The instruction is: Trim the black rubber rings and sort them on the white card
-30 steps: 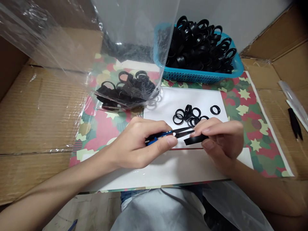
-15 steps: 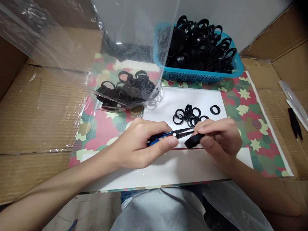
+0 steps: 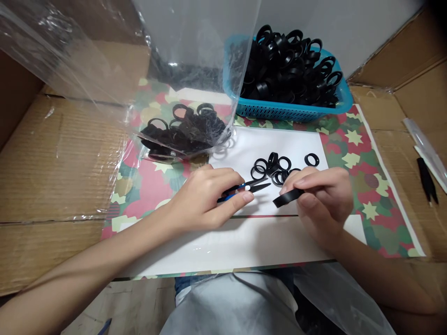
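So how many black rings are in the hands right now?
1: a black ring pinched in the right hand; the left hand holds blue-handled snips. Others could be hidden inside either hand.

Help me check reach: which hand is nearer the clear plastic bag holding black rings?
Left hand, just in front of the bag; the right hand is farther, to its right.

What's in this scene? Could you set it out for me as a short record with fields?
Left hand: holds blue-handled snips with black blades, blades apart
Right hand: holds a smooth black ring, clear of the blades
On white paper: a cluster of loose black rings, one separate ring
Blue perforated basket: heaped with black rings
Clear plastic bag: more black rings visible through it
Far right: black pointed tool on cardboard
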Motion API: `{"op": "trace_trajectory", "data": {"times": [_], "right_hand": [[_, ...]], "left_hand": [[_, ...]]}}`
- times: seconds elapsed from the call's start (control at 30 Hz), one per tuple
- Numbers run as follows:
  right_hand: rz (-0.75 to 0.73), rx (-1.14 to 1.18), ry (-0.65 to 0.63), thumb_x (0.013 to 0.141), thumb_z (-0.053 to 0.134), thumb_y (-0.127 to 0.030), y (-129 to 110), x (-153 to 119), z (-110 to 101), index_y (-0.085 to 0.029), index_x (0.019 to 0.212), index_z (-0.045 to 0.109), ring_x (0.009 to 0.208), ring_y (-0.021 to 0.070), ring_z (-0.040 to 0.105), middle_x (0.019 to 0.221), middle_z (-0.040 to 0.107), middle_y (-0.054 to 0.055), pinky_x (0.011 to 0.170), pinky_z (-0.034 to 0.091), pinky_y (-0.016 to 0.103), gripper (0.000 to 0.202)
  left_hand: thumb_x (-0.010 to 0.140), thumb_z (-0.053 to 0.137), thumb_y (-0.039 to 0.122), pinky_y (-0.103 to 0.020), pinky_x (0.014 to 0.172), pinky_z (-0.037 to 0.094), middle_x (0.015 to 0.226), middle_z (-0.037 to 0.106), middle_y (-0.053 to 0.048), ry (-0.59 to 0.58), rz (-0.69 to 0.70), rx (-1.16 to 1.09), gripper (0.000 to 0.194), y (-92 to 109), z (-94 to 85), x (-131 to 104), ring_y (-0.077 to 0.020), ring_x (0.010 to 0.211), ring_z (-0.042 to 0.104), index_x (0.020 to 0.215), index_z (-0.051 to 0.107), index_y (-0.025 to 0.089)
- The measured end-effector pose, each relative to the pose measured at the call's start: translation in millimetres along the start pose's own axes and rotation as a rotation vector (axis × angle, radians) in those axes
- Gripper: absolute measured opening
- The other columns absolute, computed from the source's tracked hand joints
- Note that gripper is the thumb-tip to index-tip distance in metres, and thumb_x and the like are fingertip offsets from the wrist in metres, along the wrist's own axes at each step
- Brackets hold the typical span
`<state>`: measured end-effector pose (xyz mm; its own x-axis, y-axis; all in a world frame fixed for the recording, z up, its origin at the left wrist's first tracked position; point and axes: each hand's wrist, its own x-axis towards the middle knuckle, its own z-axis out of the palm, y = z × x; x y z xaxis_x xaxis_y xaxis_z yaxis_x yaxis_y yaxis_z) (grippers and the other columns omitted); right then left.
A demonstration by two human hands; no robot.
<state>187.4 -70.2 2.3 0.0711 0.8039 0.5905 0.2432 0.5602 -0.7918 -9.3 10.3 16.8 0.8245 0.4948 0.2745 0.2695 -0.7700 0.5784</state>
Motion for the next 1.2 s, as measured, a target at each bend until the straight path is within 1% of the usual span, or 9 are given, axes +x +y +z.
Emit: {"op": "trace_trajectory", "data": {"times": [0.2,0.3,0.4,0.5,0.67,0.9,1.0,1.1,1.2], "right_hand": [[-0.061,-0.042,0.049,0.086,0.054,-0.025,0,3,-1,-0.026,0.091,0.056,0.063,0.0172,0.057,0.07,0.055,0.002,0.053,0.047,0.035,0.005],[-0.105,-0.047,0.012,0.085,0.054,-0.023,1,4,0,-0.025,0.091,0.056,0.063,0.0162,0.057,0.071,0.055,0.002,0.053,0.048,0.034,0.006],[-0.15,-0.041,-0.046,0.084,0.053,-0.019,2,4,1,-0.023,0.091,0.057,0.064,0.0155,0.059,0.073,0.055,0.002,0.052,0.048,0.032,0.009],[-0.198,-0.032,-0.103,0.083,0.053,-0.015,3,3,3,-0.022,0.096,0.057,0.067,0.0153,0.06,0.076,0.056,0.003,0.054,0.05,0.031,0.016],[-0.221,-0.047,-0.154,0.082,0.055,-0.015,6,-2,7,-0.022,0.102,0.057,0.071,0.0165,0.06,0.08,0.059,0.004,0.054,0.051,0.03,0.021],[-0.142,-0.04,0.351,0.088,0.048,-0.027,12,15,-11,-0.021,0.078,0.062,0.055,0.0146,0.052,0.063,0.055,0.001,0.044,0.037,0.028,0.018],[-0.12,-0.114,0.519,0.076,0.058,-0.018,15,28,-27,-0.024,0.075,0.058,0.056,0.0153,0.048,0.07,0.054,0.0,0.049,0.036,0.031,0.007],[-0.135,-0.243,0.51,0.068,0.059,-0.011,21,33,-36,-0.024,0.063,0.052,0.064,0.019,0.05,0.068,0.052,0.001,0.062,0.04,0.036,0.016],[-0.114,-0.273,0.399,0.075,0.053,-0.017,26,27,-33,-0.024,0.064,0.055,0.07,0.0207,0.053,0.069,0.053,0.003,0.066,0.042,0.038,0.013]], "left_hand": [[0.091,0.044,0.037,-0.031,0.061,0.029,0.074,0.057,-0.004,-0.196,0.202,0.453,0.027,-10,20.5,-3,-0.0169,0.066,0.052,0.084,0.059,0.015],[0.088,0.048,0.035,-0.033,0.063,0.029,0.08,0.058,-0.005,-0.194,0.216,0.522,0.022,-10,24.6,-4,-0.019,0.072,0.052,0.093,0.058,0.016],[0.086,0.049,0.046,-0.033,0.063,0.03,0.083,0.059,-0.005,-0.075,0.236,0.414,0.033,-6,23.3,-4,-0.0187,0.072,0.051,0.099,0.058,0.017],[0.084,0.05,0.049,-0.032,0.059,0.03,0.075,0.059,-0.004,0.185,0.271,0.178,0.037,3,21.7,-4,-0.0157,0.064,0.049,0.097,0.058,0.015],[0.082,0.059,0.031,-0.028,0.056,0.033,0.069,0.058,-0.002,0.392,0.285,0.024,0.017,14,22.9,-7,-0.0125,0.059,0.048,0.088,0.058,0.014],[0.081,0.059,0.021,-0.028,0.058,0.037,0.07,0.059,-0.002,0.461,0.294,0.026,0.009,11,14.1,-8,-0.0126,0.06,0.05,0.088,0.058,0.015],[0.079,0.062,0.021,-0.028,0.058,0.037,0.069,0.059,-0.002,0.488,0.332,0.082,0.012,10,10.5,-8,-0.0128,0.059,0.051,0.089,0.058,0.016],[0.079,0.062,0.021,-0.028,0.058,0.036,0.069,0.059,-0.002,0.504,0.356,0.108,0.012,10,9.2,-8,-0.0125,0.059,0.051,0.089,0.057,0.016],[0.081,0.06,0.022,-0.029,0.059,0.036,0.07,0.06,-0.002,0.5,0.382,0.153,0.011,10,9.2,-9,-0.0121,0.059,0.051,0.09,0.057,0.016]]}}
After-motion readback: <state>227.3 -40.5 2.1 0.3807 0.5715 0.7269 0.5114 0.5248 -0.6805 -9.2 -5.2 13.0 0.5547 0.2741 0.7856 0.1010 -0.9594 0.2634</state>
